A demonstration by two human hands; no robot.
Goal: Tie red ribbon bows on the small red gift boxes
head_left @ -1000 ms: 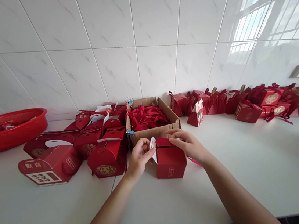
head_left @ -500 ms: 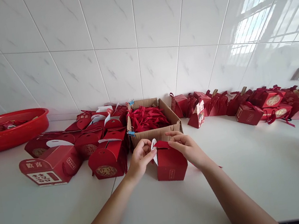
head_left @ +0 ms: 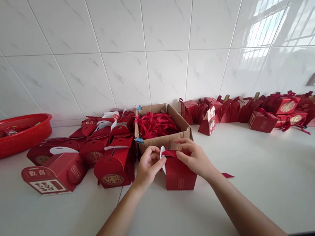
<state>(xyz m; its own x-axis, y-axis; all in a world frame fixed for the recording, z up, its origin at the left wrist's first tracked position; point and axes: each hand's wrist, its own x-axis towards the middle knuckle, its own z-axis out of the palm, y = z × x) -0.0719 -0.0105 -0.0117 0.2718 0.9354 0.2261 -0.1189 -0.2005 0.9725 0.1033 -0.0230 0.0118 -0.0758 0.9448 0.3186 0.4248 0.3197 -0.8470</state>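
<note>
A red paper gift box (head_left: 180, 176) stands upright on the white table in front of me, its raised left flap showing a white inner face. My left hand (head_left: 150, 166) is closed at that flap, thumb and finger pinching its edge where a red ribbon (head_left: 169, 153) meets it. Over the box's top the ribbon runs across to my right hand (head_left: 192, 156), whose thumb and index finger pinch it while the other fingers are raised. A loose ribbon end (head_left: 227, 175) lies on the table beyond my right wrist.
Behind the box sits a cardboard box (head_left: 183, 120) full of red ribbons, with blue clips on its edge. Several gift boxes (head_left: 115, 171) stand at left, near a red plastic basket (head_left: 34, 131). More boxes with ribbons (head_left: 263, 118) line the wall at right.
The ribbon now shows stretched between my hands over the box top. Its loose end has come further into view by my right wrist. My hands have barely moved.
</note>
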